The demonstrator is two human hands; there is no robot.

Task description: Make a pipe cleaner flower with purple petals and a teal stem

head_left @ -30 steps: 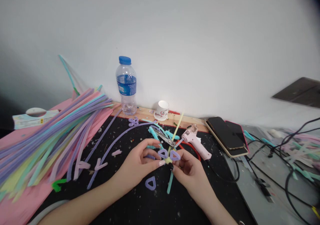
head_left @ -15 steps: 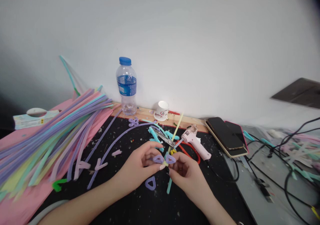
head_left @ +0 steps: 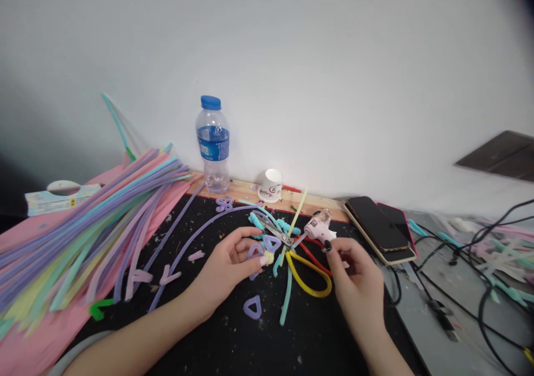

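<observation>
My left hand pinches a small pipe-cleaner flower with purple loop petals and a pale yellow centre. Another purple loop lies apart on the black mat, just below that hand. My right hand has its fingers round the handle of a pale pink glue gun, hiding most of the handle. Between the hands lie scissors with yellow and red handles, their blades pointing up and left. Turquoise pipe-cleaner pieces are beside and beneath them.
A big bundle of pastel pipe cleaners covers the left side. Behind stand a plastic bottle and an upturned paper cup. At right are stacked phones and black cables on a grey surface.
My right hand has left the purple flower and moved right to the glue gun's handle. The left hand keeps the flower, shifted slightly left and tilted. The scissors' yellow handle now shows.
</observation>
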